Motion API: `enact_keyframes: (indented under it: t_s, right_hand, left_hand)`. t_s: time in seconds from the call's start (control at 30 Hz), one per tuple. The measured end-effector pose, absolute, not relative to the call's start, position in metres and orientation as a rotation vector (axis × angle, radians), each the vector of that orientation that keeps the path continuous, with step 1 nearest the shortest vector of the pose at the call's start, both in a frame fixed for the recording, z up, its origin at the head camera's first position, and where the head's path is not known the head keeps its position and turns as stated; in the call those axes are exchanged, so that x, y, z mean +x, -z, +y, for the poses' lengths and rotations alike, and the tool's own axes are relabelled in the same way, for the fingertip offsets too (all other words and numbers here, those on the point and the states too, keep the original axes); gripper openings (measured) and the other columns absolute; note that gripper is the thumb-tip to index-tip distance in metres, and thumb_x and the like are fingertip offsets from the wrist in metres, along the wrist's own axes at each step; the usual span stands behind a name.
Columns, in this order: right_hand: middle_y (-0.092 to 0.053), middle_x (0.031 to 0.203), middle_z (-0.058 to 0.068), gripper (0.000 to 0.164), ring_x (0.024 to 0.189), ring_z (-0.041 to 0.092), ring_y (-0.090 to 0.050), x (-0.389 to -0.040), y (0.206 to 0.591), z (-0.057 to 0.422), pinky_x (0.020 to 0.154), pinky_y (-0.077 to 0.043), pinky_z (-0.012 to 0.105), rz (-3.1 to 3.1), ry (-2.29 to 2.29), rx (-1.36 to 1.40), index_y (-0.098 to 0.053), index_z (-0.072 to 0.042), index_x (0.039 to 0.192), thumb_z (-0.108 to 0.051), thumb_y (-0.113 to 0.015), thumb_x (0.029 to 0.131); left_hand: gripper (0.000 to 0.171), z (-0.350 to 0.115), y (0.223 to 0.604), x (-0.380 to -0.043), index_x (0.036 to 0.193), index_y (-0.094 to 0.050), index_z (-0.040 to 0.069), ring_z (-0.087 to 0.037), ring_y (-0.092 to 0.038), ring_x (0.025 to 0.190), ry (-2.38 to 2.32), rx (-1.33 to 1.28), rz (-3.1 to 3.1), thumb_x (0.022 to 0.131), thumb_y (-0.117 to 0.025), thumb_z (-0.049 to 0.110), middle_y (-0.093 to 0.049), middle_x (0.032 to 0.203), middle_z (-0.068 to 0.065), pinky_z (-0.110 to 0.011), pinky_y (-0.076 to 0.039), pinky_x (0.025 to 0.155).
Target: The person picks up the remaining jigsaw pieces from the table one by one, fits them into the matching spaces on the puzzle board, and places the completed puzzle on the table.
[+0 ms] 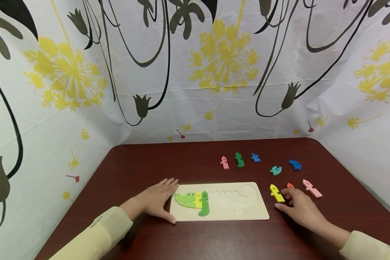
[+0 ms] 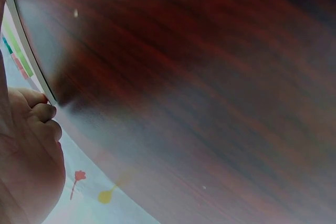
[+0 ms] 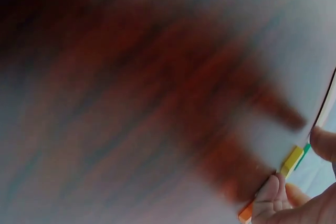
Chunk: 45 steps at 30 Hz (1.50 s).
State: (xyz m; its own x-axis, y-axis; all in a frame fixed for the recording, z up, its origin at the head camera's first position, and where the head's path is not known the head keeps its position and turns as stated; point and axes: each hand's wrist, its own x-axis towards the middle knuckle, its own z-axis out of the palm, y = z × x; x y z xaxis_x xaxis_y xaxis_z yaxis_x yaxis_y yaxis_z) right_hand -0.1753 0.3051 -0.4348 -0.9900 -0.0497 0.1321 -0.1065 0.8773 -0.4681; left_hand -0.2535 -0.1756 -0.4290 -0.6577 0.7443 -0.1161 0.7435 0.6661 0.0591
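No text can be read. Small dark marks (image 1: 95,221) on the left sleeve (image 1: 97,238), lower left of the head view, and on the right sleeve (image 1: 364,246), lower right, are illegible.

L hand (image 1: 157,198) at L end of wooden croc puzzle board (image 1: 227,200) w/ 3 pcs (image 1: 198,199) in; R hand (image 1: 302,209) btwn yellow pc (image 1: 275,193) & pink pc (image 1: 312,188).
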Motion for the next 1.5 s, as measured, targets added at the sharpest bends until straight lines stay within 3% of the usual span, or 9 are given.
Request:
enact_keyframes:
  t_s: [0.8,1.17,1.5]
  right_hand:
    - [-0.057,0.091,0.012,0.042,0.076,0.023,-0.053,-0.1749,0.4381,0.2951,0.062,-0.047,0.04,-2.913,-0.644,0.094,-0.063,0.009,0.106,-0.018,-0.08,0.08]
    - [-0.058,0.092,0.014,0.037,0.081,0.028,-0.057,-0.1765,0.4403,0.2949,0.067,-0.05,0.05,-2.909,-0.632,0.085,-0.064,0.008,0.103,-0.016,-0.08,0.08]
    - [-0.059,0.088,0.009,0.034,0.074,0.02,-0.054,-0.177,0.4375,0.2967,0.059,-0.045,0.036,-2.892,-0.66,0.102,-0.064,0.006,0.102,-0.015,-0.079,0.081]
  left_hand:
    - [0.124,-0.1757,0.4294,-0.2519,0.154,-0.024,0.003,-0.027,-0.013,0.147,-0.021,1.203,2.746,0.068,-0.051,0.089,-0.019,0.16,-0.013,-0.041,-0.015,0.117]
    - [0.124,-0.1752,0.4284,-0.2505,0.153,-0.025,0.002,-0.027,-0.013,0.146,-0.019,1.206,2.752,0.068,-0.052,0.088,-0.019,0.159,-0.014,-0.041,-0.015,0.117]
    - [0.124,-0.175,0.4289,-0.2511,0.153,-0.024,0.003,-0.027,-0.013,0.146,-0.01,1.201,2.752,0.068,-0.05,0.089,-0.019,0.159,-0.013,-0.04,-0.014,0.117]
